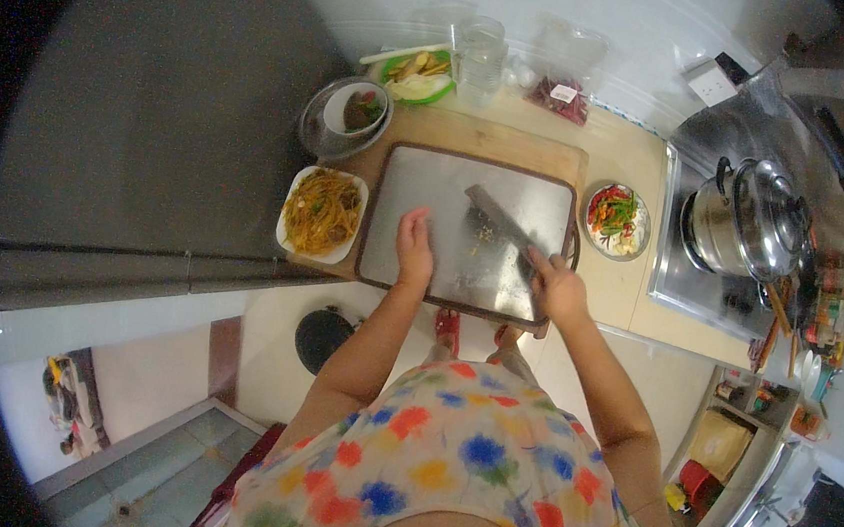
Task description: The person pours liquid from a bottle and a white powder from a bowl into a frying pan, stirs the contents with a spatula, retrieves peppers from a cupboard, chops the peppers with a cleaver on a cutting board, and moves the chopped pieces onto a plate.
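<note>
My right hand point(560, 287) grips the handle of a kitchen knife, a cleaver by its broad blade point(503, 216), which slants up and left over the cutting board. Beneath the blade lies a metallic grey cutting board point(429, 177) with a brown rim. Small pale-yellow chopped bits point(484, 233) are scattered near its middle, just below the blade. Over the board's left half is my left hand point(415, 249), empty, with the fingers extended and the thumb side partly hidden. Whether the blade touches the board, I cannot tell.
Left of the board stand a dish of noodles point(322, 216) and a white bowl point(336, 109). Behind are a green plate of sliced food point(418, 75) and a glass jug point(480, 58). To the right sit a plate of cut peppers point(618, 220) and a steel pot point(746, 216) on the stove.
</note>
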Demonstrator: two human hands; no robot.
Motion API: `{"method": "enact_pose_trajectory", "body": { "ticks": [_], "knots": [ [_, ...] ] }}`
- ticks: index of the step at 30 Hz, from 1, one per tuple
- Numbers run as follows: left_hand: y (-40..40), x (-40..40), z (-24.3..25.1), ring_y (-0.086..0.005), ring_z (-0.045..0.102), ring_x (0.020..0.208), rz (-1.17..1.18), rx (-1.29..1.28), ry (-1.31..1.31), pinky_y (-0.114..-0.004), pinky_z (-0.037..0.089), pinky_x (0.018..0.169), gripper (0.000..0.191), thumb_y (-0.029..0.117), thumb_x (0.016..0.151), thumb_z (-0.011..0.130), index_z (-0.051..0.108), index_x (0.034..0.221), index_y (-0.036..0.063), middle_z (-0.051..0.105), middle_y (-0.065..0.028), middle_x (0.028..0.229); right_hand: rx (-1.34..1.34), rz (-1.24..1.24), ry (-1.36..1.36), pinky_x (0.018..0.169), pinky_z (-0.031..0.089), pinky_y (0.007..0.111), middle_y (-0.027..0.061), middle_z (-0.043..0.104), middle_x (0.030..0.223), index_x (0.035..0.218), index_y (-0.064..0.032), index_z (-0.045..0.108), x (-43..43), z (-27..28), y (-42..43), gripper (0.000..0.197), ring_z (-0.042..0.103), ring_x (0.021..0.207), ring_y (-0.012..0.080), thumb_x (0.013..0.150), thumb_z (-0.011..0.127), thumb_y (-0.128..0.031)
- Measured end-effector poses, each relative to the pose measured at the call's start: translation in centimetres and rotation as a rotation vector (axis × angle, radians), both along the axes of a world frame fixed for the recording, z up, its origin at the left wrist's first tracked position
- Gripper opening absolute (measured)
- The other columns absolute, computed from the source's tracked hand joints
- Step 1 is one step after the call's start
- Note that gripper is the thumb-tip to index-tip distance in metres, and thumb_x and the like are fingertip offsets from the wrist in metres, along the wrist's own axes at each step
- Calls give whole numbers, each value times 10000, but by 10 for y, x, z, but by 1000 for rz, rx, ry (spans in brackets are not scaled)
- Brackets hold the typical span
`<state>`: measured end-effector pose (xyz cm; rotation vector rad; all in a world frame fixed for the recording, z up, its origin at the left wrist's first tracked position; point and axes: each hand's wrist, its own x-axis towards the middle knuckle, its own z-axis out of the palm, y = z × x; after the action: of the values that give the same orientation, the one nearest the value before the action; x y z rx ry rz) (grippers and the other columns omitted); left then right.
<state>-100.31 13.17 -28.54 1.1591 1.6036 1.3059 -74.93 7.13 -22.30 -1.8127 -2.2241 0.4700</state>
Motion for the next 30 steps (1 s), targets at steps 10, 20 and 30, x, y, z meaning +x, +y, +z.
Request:
{"method": "enact_pose_trajectory", "body": {
  "ticks": [10, 20, 30],
  "knots": [
    [-10, -7, -12, -192, 495, 1028, 109, -21, -94, -296, 357, 919, 238, 153, 928, 401, 529, 1065, 7, 548, -93, 1072, 167, 353, -103, 574, 494, 385, 111, 536, 842, 1233, -162, 465, 18, -12, 92, 477, 589, 700, 275, 766, 565, -154],
    [-7, -6, -15, -201, 495, 1010, 150, 28, -12, -307, 357, 917, 231, 154, 926, 400, 530, 1052, 11, 548, -97, 1060, 49, 584, -111, 549, 498, 382, 109, 548, 879, 1245, -166, 457, 41, 0, 59, 493, 602, 667, 262, 763, 557, -148],
    [-21, -16, -4, -204, 479, 1047, 220, -34, -85, -310, 339, 937, 245, 175, 937, 375, 499, 1071, 11, 532, -96, 1075, 164, 514, -117, 587, 497, 398, 112, 547, 886, 1239, -175, 461, 4, -23, 135, 441, 591, 715, 300, 800, 505, -166]
  ]
}}
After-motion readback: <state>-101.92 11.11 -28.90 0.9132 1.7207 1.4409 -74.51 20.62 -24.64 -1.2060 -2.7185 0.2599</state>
